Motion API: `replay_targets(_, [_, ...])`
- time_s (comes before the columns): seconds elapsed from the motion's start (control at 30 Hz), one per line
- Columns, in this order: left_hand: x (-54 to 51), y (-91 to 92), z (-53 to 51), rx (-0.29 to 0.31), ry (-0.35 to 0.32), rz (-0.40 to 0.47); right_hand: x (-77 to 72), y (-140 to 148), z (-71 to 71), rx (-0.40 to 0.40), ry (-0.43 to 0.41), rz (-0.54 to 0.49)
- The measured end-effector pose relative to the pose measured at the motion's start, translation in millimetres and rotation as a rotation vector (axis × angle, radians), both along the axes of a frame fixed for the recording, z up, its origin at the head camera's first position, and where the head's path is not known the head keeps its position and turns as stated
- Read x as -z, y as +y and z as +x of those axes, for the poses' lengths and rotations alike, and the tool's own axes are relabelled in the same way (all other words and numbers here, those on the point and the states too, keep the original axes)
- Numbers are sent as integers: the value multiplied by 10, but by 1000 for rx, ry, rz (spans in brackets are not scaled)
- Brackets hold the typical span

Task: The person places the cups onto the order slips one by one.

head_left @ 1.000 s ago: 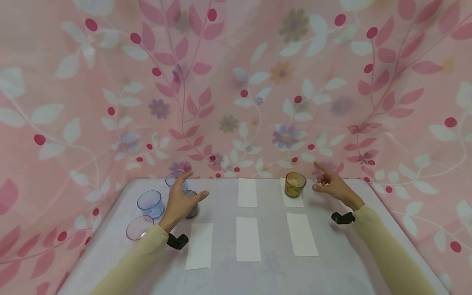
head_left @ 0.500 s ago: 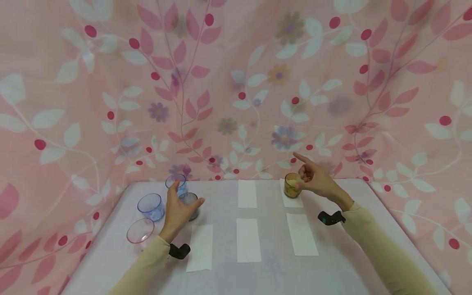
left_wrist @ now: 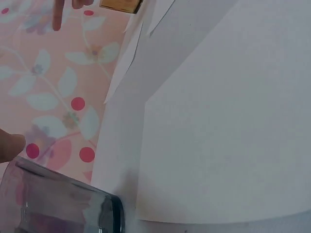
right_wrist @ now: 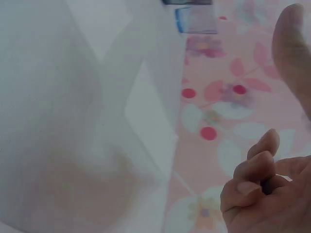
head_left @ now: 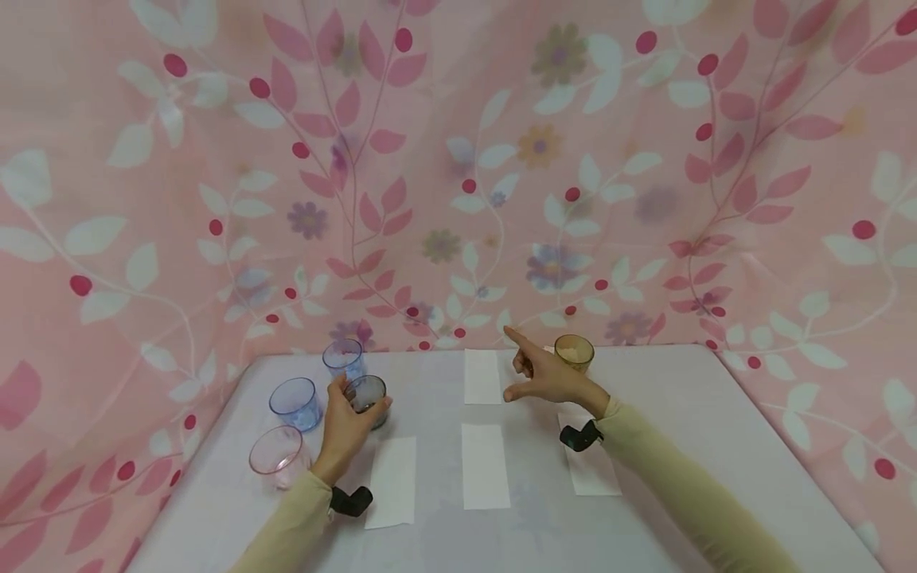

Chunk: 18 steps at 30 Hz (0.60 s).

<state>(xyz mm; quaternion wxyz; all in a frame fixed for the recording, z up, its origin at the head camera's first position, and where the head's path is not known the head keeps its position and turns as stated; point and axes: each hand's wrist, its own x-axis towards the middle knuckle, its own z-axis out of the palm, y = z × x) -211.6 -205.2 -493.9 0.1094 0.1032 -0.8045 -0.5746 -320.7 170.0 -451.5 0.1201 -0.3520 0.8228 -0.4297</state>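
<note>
Gray glass tumbler [head_left: 367, 389] stands on the table [head_left: 731, 414] beside a blue glass [head_left: 344, 359], spanned by the left hand's [head_left: 346, 432] curved thumb and fingers, likely for balance; the empty right hand [head_left: 548, 377] hovers, index finger outstretched.

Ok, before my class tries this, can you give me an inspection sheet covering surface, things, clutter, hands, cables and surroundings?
Surface: pale tabletop.
Things: gray glass, pink glass, two blue glasses, amber glass; white paper strips in two rows.
Clutter: nothing seen.
Hands: left hand has thumb and fingers around the gray glass; right hand holds nothing and partly hides the amber glass.
Cables: nothing seen.
Surroundings: pink floral backdrop behind and beside the tabletop.
</note>
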Motion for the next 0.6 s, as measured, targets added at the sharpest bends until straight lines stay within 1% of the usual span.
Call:
replay_targets(0.03, [10, -6, 4, 7, -19, 18, 46, -33, -11, 9, -4, 23])
replay_targets(0.1, [36, -18, 7, 13, -47, 22, 143, -91, -44, 28, -6, 69])
replay_targets(0.2, [95, -25, 13, 19, -52, 12, 264, -175, -97, 53, -5, 141])
replay_targets(0.27, [136, -26, 14, 18, -35, -8, 335, -227, -134, 57, 27, 193])
replay_targets(0.33, [169, -24, 10, 15, -9, -9, 386, -267, -161, 62, 51, 241])
replay_targets(0.4, [190, -21, 9, 10, 3, -4, 427, -290, -184, 64, 76, 284])
replay_targets(0.5, [217, -25, 3, 8, 16, 15, 465, -296, -212, 74, 92, 308])
replay_targets(0.6, [228, -31, 3, 6, 29, 29, 497, -282, -251, 76, 126, 316])
